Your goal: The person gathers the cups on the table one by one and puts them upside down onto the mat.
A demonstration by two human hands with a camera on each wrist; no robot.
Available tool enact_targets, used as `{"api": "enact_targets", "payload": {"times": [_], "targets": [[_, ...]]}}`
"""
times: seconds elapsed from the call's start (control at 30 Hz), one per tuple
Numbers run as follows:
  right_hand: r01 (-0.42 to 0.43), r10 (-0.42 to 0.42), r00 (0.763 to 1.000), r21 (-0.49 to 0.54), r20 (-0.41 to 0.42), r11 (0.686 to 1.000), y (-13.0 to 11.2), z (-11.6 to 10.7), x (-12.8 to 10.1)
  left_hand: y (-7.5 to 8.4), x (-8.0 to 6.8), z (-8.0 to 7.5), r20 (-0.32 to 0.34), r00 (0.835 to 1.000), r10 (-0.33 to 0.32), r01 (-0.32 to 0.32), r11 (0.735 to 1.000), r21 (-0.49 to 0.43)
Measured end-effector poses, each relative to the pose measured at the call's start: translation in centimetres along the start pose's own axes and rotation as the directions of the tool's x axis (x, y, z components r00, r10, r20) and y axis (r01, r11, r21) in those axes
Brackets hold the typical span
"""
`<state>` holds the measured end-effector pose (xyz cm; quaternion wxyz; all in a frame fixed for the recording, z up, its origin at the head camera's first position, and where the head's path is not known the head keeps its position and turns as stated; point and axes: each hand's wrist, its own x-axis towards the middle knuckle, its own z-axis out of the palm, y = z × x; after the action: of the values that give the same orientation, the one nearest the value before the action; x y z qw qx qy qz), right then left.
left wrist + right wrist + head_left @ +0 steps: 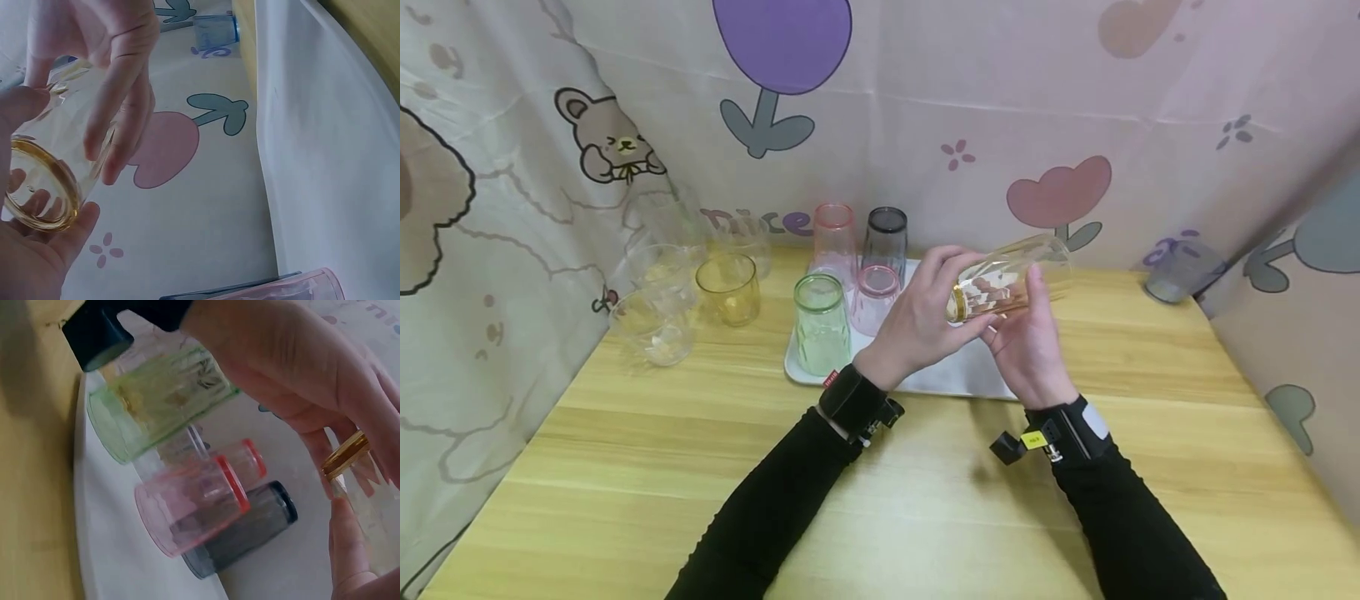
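A clear amber-tinted drinking glass is tilted nearly sideways above the right part of a white tray. My left hand grips its thick golden base end, fingers over the top and thumb below. From the right, my right hand holds the side of the glass with thumb and fingers. On the tray's left part, upside down, stand a green glass, two pink glasses and a dark grey glass. The right wrist view shows this group beside the left hand.
Left of the tray stand an amber cup and several clear cups near the table's left edge. A bluish glass stands at the far right corner. Printed curtains hang behind and beside the wooden table.
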<state>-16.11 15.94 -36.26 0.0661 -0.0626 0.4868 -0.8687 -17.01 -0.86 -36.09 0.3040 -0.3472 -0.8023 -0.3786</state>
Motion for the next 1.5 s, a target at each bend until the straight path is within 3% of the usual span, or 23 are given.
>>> {"api": "enact_targets", "payload": {"times": [0.17, 0.47, 0.87, 1.0, 1.1, 1.2, 1.33, 1.4, 1.5], "targets": [[-0.023, 0.023, 1.0, 0.059, 0.01, 0.998, 0.2, 0.3, 0.0, 0.0, 0.1, -0.2, -0.019, 1.0, 0.019, -0.019, 1.0, 0.0], [-0.035, 0.034, 0.999, 0.038, 0.034, 0.999, 0.0, -0.1, 0.0, 0.2, 0.2, -0.4, -0.053, 0.998, 0.041, -0.041, 0.999, 0.015], [0.0, 0.0, 1.0, -0.086, -0.004, 0.996, 0.1, -1.6, 0.8, 0.3, 0.7, -1.7, -0.056, 0.995, 0.078, -0.077, 0.997, 0.02], [0.057, -0.061, 0.998, -0.116, -0.032, 0.992, -0.6, -2.6, 1.3, 0.3, 1.0, -2.8, -0.074, 0.994, 0.085, -0.084, 0.996, 0.014], [0.108, -0.123, 0.99, -0.193, -0.067, 0.975, -1.3, -3.3, 1.6, 0.3, 1.2, -3.5, -0.084, 0.994, 0.077, -0.075, 0.997, 0.025], [0.128, -0.162, 0.982, -0.295, -0.095, 0.947, -2.2, -4.2, 1.7, 0.4, 1.3, -4.1, -0.082, 0.995, 0.058, -0.055, 0.998, 0.039], [0.097, -0.169, 0.978, -0.455, -0.121, 0.885, -3.5, -5.5, 1.8, 0.5, 1.4, -4.9, -0.066, 0.997, 0.043, -0.04, 0.998, 0.047], [0.054, -0.148, 0.982, -0.573, -0.12, 0.817, -4.0, -6.1, 1.9, 0.5, 1.5, -5.3, -0.055, 0.998, 0.034, -0.031, 0.998, 0.05], [-0.035, -0.078, 0.99, -0.749, -0.115, 0.662, -4.6, -6.9, 2.1, 0.4, 1.4, -5.8, -0.036, 0.999, -0.005, 0.007, 0.998, 0.063]]}}
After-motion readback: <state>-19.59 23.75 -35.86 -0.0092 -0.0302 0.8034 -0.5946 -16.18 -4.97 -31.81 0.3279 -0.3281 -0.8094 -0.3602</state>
